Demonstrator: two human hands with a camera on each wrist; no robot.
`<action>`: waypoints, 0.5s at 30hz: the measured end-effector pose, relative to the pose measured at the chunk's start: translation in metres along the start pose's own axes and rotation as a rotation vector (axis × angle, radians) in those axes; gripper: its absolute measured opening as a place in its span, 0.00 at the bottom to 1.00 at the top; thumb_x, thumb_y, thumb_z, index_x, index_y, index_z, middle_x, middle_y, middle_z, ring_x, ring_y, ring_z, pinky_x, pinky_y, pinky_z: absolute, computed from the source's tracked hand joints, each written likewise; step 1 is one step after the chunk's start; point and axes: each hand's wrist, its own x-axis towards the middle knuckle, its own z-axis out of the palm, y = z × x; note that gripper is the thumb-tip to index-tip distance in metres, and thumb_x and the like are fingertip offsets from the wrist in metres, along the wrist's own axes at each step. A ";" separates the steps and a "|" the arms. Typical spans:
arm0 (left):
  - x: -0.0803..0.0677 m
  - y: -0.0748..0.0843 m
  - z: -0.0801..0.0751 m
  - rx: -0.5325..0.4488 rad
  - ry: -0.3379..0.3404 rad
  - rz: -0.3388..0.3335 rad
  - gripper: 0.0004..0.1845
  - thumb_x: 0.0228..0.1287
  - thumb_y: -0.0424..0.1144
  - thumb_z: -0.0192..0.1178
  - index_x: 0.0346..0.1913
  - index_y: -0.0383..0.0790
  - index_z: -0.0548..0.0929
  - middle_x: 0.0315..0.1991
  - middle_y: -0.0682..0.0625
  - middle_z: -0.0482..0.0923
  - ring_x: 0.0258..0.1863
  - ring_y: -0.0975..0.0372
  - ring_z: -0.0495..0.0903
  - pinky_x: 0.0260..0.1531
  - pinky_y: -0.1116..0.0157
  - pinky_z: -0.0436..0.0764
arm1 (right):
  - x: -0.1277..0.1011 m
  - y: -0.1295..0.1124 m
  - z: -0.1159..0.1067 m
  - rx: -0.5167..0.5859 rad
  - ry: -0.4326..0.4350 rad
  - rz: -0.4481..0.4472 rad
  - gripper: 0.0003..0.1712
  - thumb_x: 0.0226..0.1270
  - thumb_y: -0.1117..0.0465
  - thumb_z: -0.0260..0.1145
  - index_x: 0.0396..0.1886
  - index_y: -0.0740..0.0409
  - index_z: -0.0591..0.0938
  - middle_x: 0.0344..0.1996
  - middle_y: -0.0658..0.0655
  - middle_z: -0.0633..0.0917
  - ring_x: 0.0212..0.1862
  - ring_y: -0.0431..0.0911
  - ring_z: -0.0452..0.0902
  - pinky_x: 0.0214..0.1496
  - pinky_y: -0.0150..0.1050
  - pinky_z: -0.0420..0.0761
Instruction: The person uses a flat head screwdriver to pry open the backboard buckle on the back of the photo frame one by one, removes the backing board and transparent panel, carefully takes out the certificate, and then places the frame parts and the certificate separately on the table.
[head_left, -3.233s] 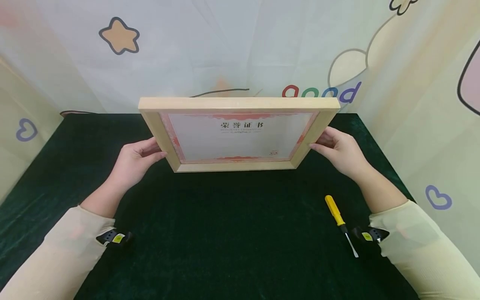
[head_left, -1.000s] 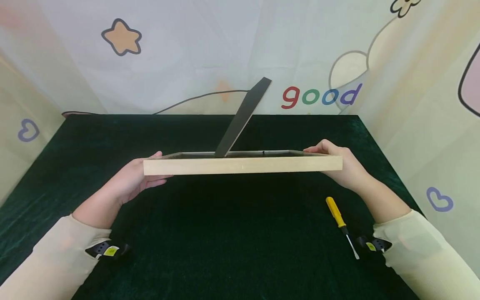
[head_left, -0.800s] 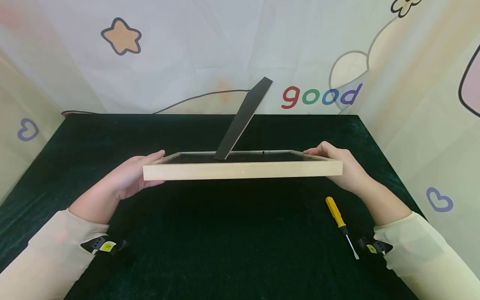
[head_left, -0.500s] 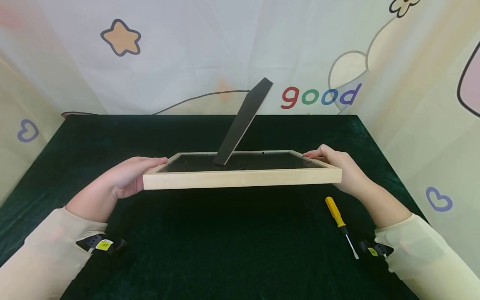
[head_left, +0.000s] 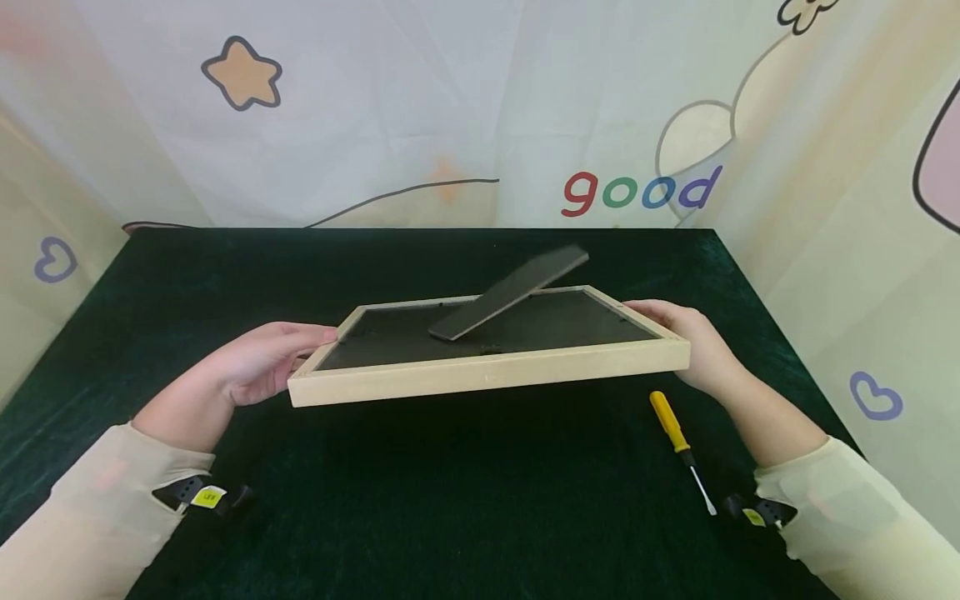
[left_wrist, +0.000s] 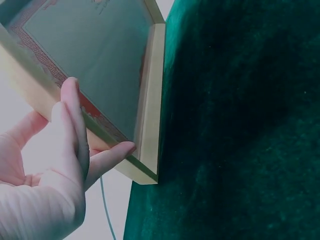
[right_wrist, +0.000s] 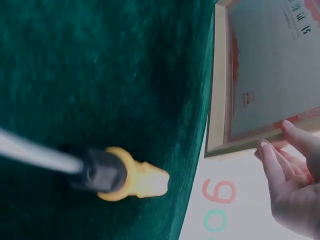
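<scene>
A pale wooden picture frame (head_left: 491,373) is held above the cloth, its black backing (head_left: 390,333) turned upward. A dark easel leg (head_left: 517,287) juts from the backing, blurred and slanting to the right. My left hand (head_left: 262,358) grips the frame's left side, thumb on top and fingers beneath. At the right side my right hand (head_left: 693,342) holds the frame, its fingers partly hidden behind the wood. From below, both wrist views show the certificate (right_wrist: 270,70) behind the frame's front. A yellow-handled screwdriver (head_left: 670,423) lies on the cloth near the right wrist.
Dark green cloth (head_left: 465,500) covers the table. Behind it hangs a pale printed curtain (head_left: 375,100) with a star, hearts and the word "good". Black wrist cameras (head_left: 206,493) are strapped over the sleeves.
The frame has turned from certificate side showing to backing side up, then tipped further toward flat. The easel leg has swung down to the right. Both hands keep hold; the screwdriver stays put.
</scene>
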 end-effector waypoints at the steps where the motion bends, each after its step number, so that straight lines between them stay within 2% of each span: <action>1: 0.000 -0.001 0.000 0.000 0.006 -0.002 0.18 0.66 0.35 0.38 0.57 0.33 0.63 0.43 0.43 0.74 0.43 0.51 0.74 0.38 0.61 0.73 | 0.000 0.001 0.000 0.027 -0.001 0.008 0.23 0.57 0.60 0.58 0.52 0.63 0.69 0.44 0.62 0.75 0.40 0.51 0.71 0.40 0.49 0.73; 7: 0.001 -0.004 0.003 0.033 0.080 -0.014 0.27 0.64 0.34 0.42 0.62 0.28 0.47 0.46 0.45 0.73 0.44 0.51 0.73 0.42 0.59 0.70 | -0.003 0.005 0.001 0.297 -0.096 0.166 0.28 0.56 0.54 0.59 0.56 0.60 0.67 0.47 0.61 0.74 0.36 0.50 0.75 0.36 0.39 0.76; 11: 0.001 -0.006 0.004 0.069 0.129 -0.010 0.29 0.63 0.34 0.45 0.62 0.27 0.47 0.47 0.46 0.72 0.43 0.51 0.74 0.43 0.60 0.70 | -0.003 0.004 0.000 0.473 -0.141 0.319 0.30 0.60 0.49 0.52 0.57 0.63 0.65 0.51 0.64 0.70 0.38 0.48 0.76 0.39 0.39 0.75; 15: 0.002 -0.008 0.005 0.104 0.162 -0.007 0.30 0.61 0.34 0.48 0.62 0.28 0.49 0.48 0.46 0.71 0.42 0.50 0.74 0.43 0.61 0.70 | -0.004 0.002 0.001 0.570 -0.142 0.411 0.33 0.59 0.46 0.52 0.57 0.65 0.64 0.50 0.61 0.71 0.40 0.47 0.76 0.40 0.40 0.74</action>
